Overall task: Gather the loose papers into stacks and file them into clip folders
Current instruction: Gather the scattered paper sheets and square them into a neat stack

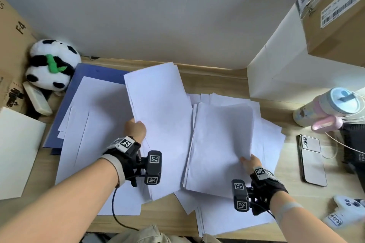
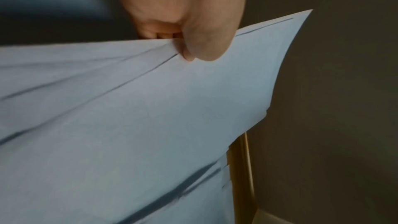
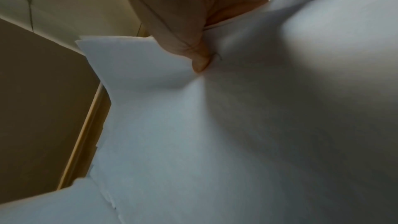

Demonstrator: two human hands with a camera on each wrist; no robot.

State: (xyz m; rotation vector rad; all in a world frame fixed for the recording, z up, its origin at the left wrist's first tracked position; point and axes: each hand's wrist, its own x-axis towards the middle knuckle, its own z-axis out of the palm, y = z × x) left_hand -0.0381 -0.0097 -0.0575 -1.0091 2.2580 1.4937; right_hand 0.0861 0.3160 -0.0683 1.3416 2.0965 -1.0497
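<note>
White sheets lie scattered over the wooden desk [image 1: 217, 81]. My left hand [image 1: 136, 127] pinches the left edge of a thin bunch of papers [image 1: 158, 112] lifted over the desk's middle; in the left wrist view the thumb [image 2: 204, 47] presses on the sheets [image 2: 150, 125]. My right hand [image 1: 249, 162] grips the near right corner of a thicker stack [image 1: 219, 144], with its thumb [image 3: 200, 60] on top of the bent paper [image 3: 237, 142]. A blue clip folder [image 1: 94, 74] lies at the back left, partly covered by loose sheets [image 1: 92, 124].
A plush panda [image 1: 52, 64] and cardboard boxes [image 1: 11, 45] stand at the left. A white box [image 1: 296, 69] with a parcel [image 1: 335, 12] on it, a tumbler [image 1: 324, 108], a phone [image 1: 312, 160] and a game controller [image 1: 345, 211] crowd the right side. More sheets [image 1: 227, 221] overhang the front edge.
</note>
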